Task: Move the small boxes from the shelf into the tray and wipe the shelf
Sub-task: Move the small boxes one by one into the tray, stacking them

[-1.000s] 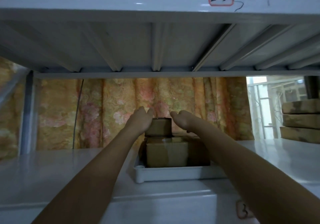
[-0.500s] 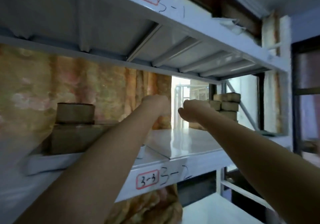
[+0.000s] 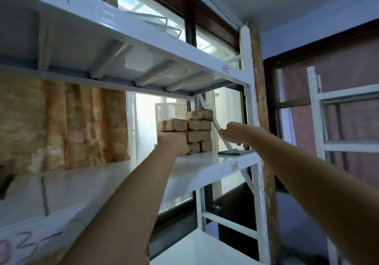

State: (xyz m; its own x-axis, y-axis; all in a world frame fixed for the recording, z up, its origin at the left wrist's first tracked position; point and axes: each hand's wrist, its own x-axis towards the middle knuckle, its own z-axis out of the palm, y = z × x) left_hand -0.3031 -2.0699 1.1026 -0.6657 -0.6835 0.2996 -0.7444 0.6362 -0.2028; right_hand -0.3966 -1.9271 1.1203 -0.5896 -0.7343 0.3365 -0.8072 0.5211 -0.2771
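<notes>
Boxes stacked near shelf end; both hands alongside.

Bright window behind patterned orange curtain, red brick wall rightward

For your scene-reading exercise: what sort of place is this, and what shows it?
Probably a storeroom. White metal shelves carry numbered labels, and small cardboard boxes are stacked on one shelf.

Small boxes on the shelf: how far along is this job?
Done: nothing this view shows; the tray is out of frame. In hand: left hand and right hand reach the small boxes. Left: that stack, then wiping; a green cloth lies on the shelf.
</notes>
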